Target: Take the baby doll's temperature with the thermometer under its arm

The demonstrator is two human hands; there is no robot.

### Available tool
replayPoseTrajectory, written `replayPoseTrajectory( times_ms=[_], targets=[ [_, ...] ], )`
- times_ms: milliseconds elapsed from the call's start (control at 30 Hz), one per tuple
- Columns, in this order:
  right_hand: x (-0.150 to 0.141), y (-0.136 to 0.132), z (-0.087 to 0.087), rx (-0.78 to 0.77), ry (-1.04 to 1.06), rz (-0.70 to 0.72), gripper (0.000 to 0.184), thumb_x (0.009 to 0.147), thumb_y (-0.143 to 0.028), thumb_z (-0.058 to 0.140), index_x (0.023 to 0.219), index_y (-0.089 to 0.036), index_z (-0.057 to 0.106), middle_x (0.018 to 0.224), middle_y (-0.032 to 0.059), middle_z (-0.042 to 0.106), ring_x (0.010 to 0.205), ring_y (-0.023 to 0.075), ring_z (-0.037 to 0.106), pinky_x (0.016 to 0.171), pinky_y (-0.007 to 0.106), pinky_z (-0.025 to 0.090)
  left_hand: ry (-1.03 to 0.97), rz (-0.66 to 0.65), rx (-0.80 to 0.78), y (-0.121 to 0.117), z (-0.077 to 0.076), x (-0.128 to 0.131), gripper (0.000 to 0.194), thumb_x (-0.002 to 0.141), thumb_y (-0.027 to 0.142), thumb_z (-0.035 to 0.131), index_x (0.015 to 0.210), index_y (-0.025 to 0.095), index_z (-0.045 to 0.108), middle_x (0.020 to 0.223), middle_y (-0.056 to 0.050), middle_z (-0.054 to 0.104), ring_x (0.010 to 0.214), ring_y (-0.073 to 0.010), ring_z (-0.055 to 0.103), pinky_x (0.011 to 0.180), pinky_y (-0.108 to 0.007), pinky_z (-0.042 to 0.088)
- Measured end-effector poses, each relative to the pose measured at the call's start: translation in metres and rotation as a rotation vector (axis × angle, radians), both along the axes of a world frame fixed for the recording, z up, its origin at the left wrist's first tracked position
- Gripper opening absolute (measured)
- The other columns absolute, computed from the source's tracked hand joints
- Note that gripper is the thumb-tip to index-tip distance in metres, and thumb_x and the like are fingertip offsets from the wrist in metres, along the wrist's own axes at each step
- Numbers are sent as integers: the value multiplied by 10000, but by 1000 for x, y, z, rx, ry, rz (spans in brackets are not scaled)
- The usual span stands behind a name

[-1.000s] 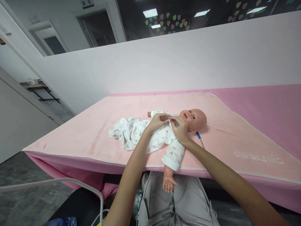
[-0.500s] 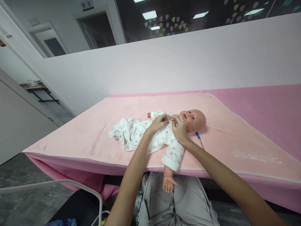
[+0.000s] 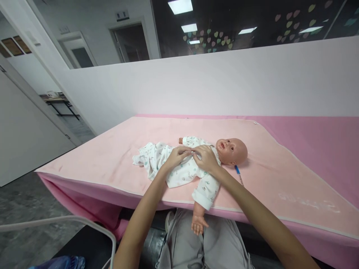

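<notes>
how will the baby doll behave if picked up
The baby doll has a smooth, rounded head that may feel slippery and loll sideways. Its printed white outfit will likely sag, given the crumpled folds. The bare forearm, jutting past the peach cloth, could swing or catch.

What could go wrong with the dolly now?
The nearer arm of the doll sticks out past the front edge of the pink mat, above the person's grey trousers, so a knee bump might shift the doll.

The left hand and right hand meet over the printed outfit, so a hard tug could stretch the cloth.

A thin blue-tipped stick lies near the right forearm, which might knock it.
</notes>
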State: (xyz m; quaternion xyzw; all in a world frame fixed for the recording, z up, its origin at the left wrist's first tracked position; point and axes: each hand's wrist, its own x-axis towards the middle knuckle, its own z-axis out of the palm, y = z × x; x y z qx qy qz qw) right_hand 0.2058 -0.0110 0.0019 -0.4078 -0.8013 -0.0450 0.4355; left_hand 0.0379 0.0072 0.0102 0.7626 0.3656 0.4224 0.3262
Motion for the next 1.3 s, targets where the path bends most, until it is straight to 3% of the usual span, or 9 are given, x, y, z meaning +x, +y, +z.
replayPoseTrajectory(
  times_ms=[133,300,433,600,733,1067,1167,1300],
  targets=[
    [-8,7,5,-57,-71,-89,203,673,-126,502,842,-188,594,808,56,624,808,228,538,764,365,378,1,24,-2,-4,-1,1,244,735,311,605,925,179,683,1011,-66,661,963,-197,583,883,-294,423],
    [-3,3,3,-8,-72,-77,163,641,-139,508,795,-185,531,776,51,569,777,219,504,724,338,353,-21,7,-3,-6,2,4,215,755,287,577,898,166,682,1005,-73,664,966,-189,590,891,-296,427],
    [0,1,0,-10,-54,-4,80,696,-125,492,734,-191,516,745,40,553,768,202,494,725,320,351,14,0,10,-7,3,4,207,757,308,583,861,162,687,978,-79,671,963,-193,591,896,-298,427],
    [0,2,-5,1,89,98,88,801,-143,456,807,-184,533,814,41,563,803,175,499,762,291,372,71,12,63,-3,-1,1,259,776,365,569,927,181,670,1025,-72,661,1009,-207,573,938,-339,407],
    [-1,5,-7,-32,93,50,88,792,-132,464,797,-182,536,808,43,575,796,181,496,762,297,375,137,21,148,2,-4,0,240,738,356,621,912,200,674,1013,-58,664,1014,-209,568,942,-350,406],
    [-1,5,-5,-62,74,-1,107,745,-114,473,711,-184,546,721,30,584,757,182,496,740,306,372,366,125,451,-3,-7,9,147,769,244,528,873,197,622,938,-44,649,936,-196,564,873,-347,431],
    [-2,5,-5,-82,65,-27,128,788,-143,458,761,-179,578,751,38,591,761,176,509,737,314,395,360,119,443,-3,-8,10,134,749,201,521,858,190,597,911,-39,641,915,-188,561,862,-335,432],
    [-4,8,-8,-105,92,-71,196,873,-274,472,997,-157,570,999,57,582,889,165,545,797,350,458,334,126,434,-2,-8,10,146,718,147,505,837,191,579,901,-33,632,905,-180,556,855,-322,429]
  ],
)
